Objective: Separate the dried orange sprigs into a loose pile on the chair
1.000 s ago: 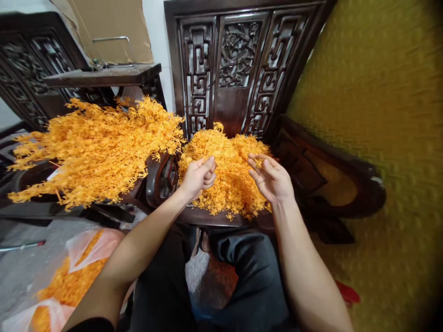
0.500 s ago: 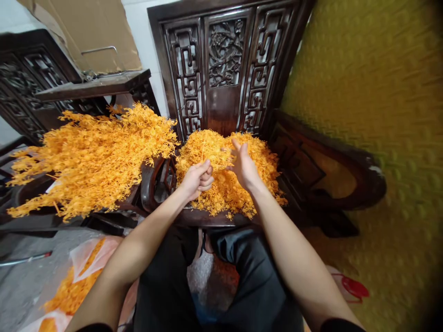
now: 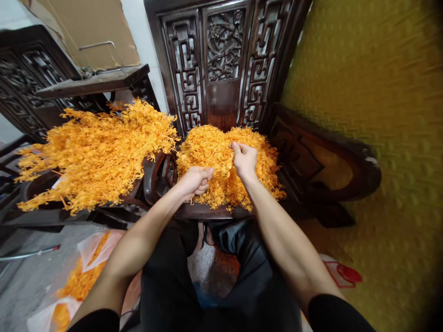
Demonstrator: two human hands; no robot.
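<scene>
My left hand (image 3: 198, 180) is closed around the stem end of an orange artificial flower sprig (image 3: 223, 167), held low over the front of the chair seat. Up and to the right, my right hand (image 3: 245, 159) pinches with thumb and forefinger at the sprig's far side; the exact piece between the fingertips blends into the orange behind. Beneath and behind both hands, a heaped pile of the same orange sprigs (image 3: 200, 140) covers the seat of a dark carved wooden chair (image 3: 223, 103).
Another large bundle of orange sprigs (image 3: 100, 152) lies to the left across a dark chair. On the floor, a plastic bag (image 3: 92, 246) holds more orange pieces. A cardboard sheet (image 3: 100, 27) leans at the back left. The curved armrest (image 3: 367, 170) and yellow-green textured covering (image 3: 374, 92) bound the right.
My right hand has gone from open, spread fingers to a pinch at the sprig. My left hand stays closed on the stem with little movement. The view has shifted slightly.
</scene>
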